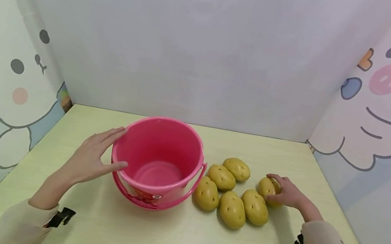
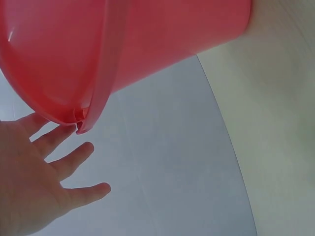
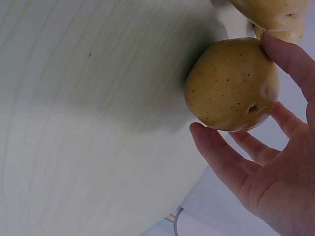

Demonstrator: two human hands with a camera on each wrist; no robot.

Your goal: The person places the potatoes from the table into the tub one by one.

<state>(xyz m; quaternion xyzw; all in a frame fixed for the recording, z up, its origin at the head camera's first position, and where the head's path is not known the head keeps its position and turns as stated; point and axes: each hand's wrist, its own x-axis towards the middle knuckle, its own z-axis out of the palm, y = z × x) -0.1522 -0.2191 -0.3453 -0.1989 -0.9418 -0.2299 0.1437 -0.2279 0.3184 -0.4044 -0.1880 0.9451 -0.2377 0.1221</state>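
Observation:
A pink bucket (image 1: 153, 184) stands upright on the table, its handle hanging down at the front. My left hand (image 1: 92, 160) is at the bucket's left rim with its fingers spread and fairly straight; in the left wrist view the fingertips of this hand (image 2: 34, 172) meet or nearly meet the rim by the handle joint. Over to the right, my right hand (image 1: 289, 194) has thumb and fingers around the rightmost potato (image 1: 266, 187). The right wrist view shows this potato (image 3: 231, 86) between the thumb and fingers, close to the tabletop.
Several other yellow-brown potatoes lie in a loose cluster right of the bucket, among them a front potato (image 1: 232, 210) and a back potato (image 1: 237, 169). A pale wall (image 1: 199, 53) rises behind the table (image 1: 166, 243), and cartoon-printed walls stand on both sides.

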